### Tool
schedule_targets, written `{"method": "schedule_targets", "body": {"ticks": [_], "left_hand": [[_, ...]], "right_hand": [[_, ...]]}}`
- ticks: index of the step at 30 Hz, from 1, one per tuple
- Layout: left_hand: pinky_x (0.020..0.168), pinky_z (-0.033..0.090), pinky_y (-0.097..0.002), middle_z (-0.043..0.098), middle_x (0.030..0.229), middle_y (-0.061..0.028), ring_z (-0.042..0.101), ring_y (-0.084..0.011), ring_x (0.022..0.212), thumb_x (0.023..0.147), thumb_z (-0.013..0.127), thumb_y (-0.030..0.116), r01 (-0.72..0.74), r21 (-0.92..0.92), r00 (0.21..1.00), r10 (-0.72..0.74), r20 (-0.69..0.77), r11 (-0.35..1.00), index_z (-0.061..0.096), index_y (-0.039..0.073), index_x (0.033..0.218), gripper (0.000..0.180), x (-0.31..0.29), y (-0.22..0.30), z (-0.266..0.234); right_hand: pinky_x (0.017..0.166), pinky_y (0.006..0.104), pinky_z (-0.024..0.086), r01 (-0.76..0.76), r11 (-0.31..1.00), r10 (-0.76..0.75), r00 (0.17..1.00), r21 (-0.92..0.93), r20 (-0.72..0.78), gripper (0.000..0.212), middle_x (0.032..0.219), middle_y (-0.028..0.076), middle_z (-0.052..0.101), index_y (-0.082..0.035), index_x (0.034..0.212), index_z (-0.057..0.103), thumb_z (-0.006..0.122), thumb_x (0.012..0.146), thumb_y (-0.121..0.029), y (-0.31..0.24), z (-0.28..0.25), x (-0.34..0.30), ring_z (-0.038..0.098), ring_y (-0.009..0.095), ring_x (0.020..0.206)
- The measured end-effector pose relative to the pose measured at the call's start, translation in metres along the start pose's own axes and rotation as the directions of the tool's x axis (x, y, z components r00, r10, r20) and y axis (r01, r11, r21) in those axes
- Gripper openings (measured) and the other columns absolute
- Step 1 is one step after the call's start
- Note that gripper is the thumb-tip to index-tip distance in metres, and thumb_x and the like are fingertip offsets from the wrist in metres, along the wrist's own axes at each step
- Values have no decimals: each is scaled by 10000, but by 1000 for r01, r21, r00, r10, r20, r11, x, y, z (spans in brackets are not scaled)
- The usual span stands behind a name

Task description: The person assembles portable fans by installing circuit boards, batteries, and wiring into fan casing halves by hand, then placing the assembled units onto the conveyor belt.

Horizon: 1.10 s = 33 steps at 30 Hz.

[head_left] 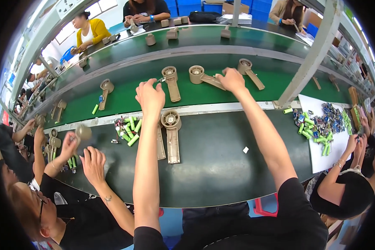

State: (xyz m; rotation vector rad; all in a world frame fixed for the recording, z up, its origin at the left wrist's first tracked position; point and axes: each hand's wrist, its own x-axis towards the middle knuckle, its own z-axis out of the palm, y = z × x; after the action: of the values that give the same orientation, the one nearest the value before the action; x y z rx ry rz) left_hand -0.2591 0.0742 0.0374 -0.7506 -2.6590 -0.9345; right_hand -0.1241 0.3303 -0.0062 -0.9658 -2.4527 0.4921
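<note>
Over the green conveyor belt, my left hand (150, 96) has its fingers curled beside a tan handheld fan housing (173, 88). A small metallic bit shows at its fingertips, too small to name. My right hand (232, 81) is closed at the handle end of a second fan housing (197, 75), whose round head points left; its thumb is hidden. Just right of that hand lies another fan housing (250, 73). On the dark bench in front of me, a fan housing (171, 129) with an open, hollow handle lies partly over another, beside my left forearm.
Green battery cells (131, 131) are heaped left of my left forearm. A white board (316, 160) at right holds more cells and small circuit boards. A metal post (308, 58) rises at the belt's right. Co-workers' hands (93, 164) work close on the left.
</note>
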Motion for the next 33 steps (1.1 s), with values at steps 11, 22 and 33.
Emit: {"method": "schedule_targets", "body": {"ticks": [11,22,33], "left_hand": [[1068,377,-445,485,1368,-291,497,-399,1258,837,737,408,-172,-361,983,183,-4,917,423,-42,1403,788,-80,63,15],[932,486,-344,624,1140,-107,613,-201,1040,772,772,132,-138,-667,716,539,444,732,532,49,1323,607,-212,83,-7],[949,474,-371,596,1195,-150,604,-283,1078,767,771,149,-37,-658,763,446,467,752,526,50,1324,617,-213,62,-11]], "right_hand": [[520,210,442,-425,462,-91,850,778,518,287,778,-10,640,-29,1102,677,636,927,-253,-29,-73,-163,514,51,546],[951,493,445,-180,862,91,974,-473,-206,383,1190,160,625,-54,1186,616,590,808,-112,201,-167,-174,578,365,1089],[1007,385,433,154,950,-146,988,273,-49,319,1264,129,606,-45,1165,667,661,890,-207,81,-153,-250,561,274,1172]]}}
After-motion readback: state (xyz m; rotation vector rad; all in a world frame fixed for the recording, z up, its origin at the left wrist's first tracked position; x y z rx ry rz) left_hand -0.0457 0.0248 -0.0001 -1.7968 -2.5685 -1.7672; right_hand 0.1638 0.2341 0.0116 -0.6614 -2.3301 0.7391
